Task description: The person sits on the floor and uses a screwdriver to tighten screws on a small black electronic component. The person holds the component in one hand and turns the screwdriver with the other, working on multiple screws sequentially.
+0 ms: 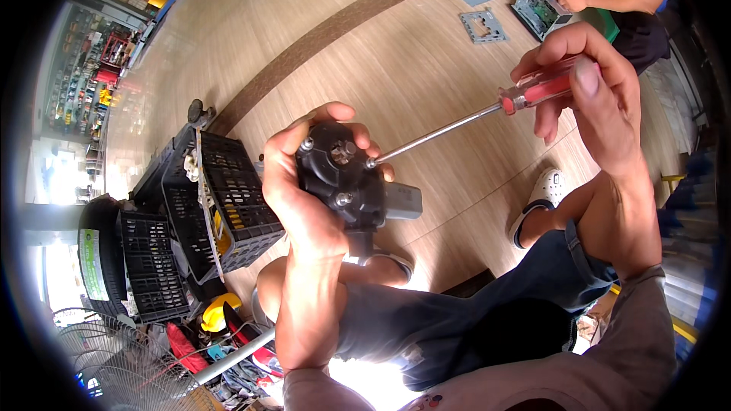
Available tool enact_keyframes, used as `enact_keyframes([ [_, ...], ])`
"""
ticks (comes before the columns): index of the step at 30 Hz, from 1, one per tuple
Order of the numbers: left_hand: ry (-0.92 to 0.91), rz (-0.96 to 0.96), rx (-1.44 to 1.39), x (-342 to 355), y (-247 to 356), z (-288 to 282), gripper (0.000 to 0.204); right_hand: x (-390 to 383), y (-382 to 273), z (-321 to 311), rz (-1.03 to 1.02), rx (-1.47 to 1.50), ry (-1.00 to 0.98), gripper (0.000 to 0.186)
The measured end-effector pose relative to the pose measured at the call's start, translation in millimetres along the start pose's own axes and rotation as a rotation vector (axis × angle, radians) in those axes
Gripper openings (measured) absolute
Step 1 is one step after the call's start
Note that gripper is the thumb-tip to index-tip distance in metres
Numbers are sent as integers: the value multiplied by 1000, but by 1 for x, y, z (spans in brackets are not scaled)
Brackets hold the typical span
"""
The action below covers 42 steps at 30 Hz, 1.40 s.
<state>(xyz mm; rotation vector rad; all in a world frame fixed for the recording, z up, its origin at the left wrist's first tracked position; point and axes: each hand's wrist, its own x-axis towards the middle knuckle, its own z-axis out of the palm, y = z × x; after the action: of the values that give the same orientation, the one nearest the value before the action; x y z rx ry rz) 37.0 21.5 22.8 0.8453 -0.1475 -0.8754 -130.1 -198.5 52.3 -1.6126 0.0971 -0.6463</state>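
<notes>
Pale wood-look flooring (434,76) spreads out below, with black plastic crates (242,217) stacked at the left. Above it, the left hand (304,209) has its grip closed around a black housing (324,171), from which a grey block (403,202) juts rightward. The right hand (605,99) grips a screwdriver (515,99) by its red handle, its tip at a screw on the housing's right edge. Toward the upper right, another person (628,0) handles an opened metal case (539,11).
</notes>
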Motion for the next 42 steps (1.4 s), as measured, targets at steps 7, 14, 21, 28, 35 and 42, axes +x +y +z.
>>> enact_keyframes([
  [7, 6, 11, 22, -1, 1, 4, 46, -1, 3, 11, -141, -65, 103, 35],
  [14, -6, 9, -8, -1, 1, 5, 45, -3, -1, 1, 65, 48, 63, 29],
  [21, 23, 22, 20, -3, 1, 4, 45, -5, 5, 1, -87, -10, 8, 32],
  [28, 15, 30, 25, -2, 0, 6, 45, -2, 7, 4, -300, -192, 56, 31],
  [35, 27, 0, -14, -3, 1, 4, 45, -10, -3, 12, -41, -125, 133, 30],
  [42, 18, -3, -17, -3, 1, 3, 45, -9, 2, 1, -92, -7, 5, 31],
])
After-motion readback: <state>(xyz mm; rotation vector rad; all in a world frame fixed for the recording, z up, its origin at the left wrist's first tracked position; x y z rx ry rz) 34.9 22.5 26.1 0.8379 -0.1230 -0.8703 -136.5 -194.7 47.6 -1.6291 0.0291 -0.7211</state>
